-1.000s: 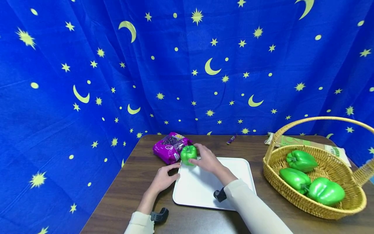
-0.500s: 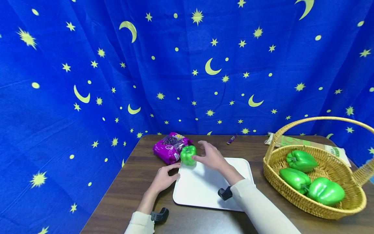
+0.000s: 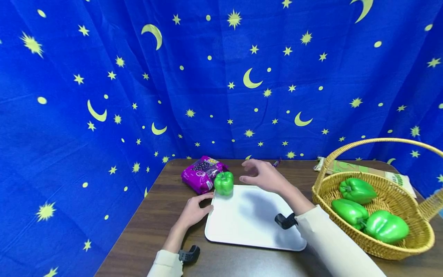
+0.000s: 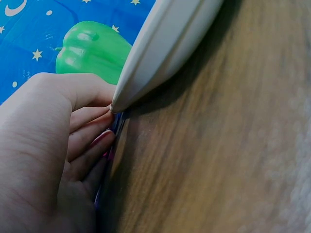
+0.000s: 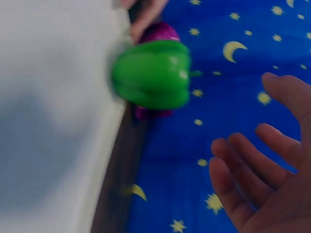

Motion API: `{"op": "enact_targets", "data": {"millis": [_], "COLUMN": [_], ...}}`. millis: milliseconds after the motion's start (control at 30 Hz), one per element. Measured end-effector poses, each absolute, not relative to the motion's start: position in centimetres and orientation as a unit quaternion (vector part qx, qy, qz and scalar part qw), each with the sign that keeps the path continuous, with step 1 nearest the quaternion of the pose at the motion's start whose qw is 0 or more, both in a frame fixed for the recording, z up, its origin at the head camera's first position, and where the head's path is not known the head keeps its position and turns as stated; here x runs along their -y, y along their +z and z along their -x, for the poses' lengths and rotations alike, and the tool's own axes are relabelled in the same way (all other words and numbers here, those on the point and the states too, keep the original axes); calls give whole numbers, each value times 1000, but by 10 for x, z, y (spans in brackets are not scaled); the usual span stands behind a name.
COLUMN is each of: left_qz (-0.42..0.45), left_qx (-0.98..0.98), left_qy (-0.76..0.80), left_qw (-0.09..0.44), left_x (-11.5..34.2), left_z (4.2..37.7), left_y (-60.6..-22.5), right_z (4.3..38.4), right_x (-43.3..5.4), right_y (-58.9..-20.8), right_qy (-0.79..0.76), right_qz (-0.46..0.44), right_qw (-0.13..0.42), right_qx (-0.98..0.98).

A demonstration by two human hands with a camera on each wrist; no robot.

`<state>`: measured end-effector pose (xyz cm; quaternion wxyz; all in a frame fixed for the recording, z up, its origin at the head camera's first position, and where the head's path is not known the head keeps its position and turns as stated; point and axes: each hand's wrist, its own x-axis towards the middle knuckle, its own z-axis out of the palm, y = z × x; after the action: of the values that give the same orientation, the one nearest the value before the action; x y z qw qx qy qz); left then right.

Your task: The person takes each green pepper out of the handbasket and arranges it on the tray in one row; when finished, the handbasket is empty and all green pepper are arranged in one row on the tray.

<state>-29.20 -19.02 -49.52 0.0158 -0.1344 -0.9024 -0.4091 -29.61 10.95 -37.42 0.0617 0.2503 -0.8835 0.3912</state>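
Head view: green pepper (image 3: pixel 223 184) stands stem up, long axis roughly vertical, on the far left corner of the white tray (image 3: pixel 235 223). Left hand (image 3: pixel 194 212), nearer of the 2, touches the tray edge, fingers relaxed, pepper just beyond; right hand (image 3: pixel 266 176) hovers, grasping nothing, pepper to its left.

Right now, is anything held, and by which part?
The right grip holds nothing; the left grip touches the tray's left rim, can't tell if pinching.

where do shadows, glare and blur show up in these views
Head view: soft shadow on the white tray, highlights on the peppers in the basket; left wrist view: dark shadow on the table beside the tray; right wrist view: green pepper blurred.
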Motion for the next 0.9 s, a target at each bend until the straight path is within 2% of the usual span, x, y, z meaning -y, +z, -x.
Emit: {"op": "enact_targets", "data": {"millis": [267,533,900], "left_qz": [141,134,134], "left_qx": [899,900,902], "left_qy": [-414,-414,-411], "left_qw": [15,17,17], "left_x": [189,189,189], "left_z": [292,290,288], "left_y": [-494,-492,-492], "right_z": [283,261,234], "right_x": [-136,-158,-206], "right_y": [-349,-327,-318], "right_qy": [383,382,344], "right_qz": [-277,-277,-267], "right_qw": [74,58,58], "right_qx": [878,880,898]}}
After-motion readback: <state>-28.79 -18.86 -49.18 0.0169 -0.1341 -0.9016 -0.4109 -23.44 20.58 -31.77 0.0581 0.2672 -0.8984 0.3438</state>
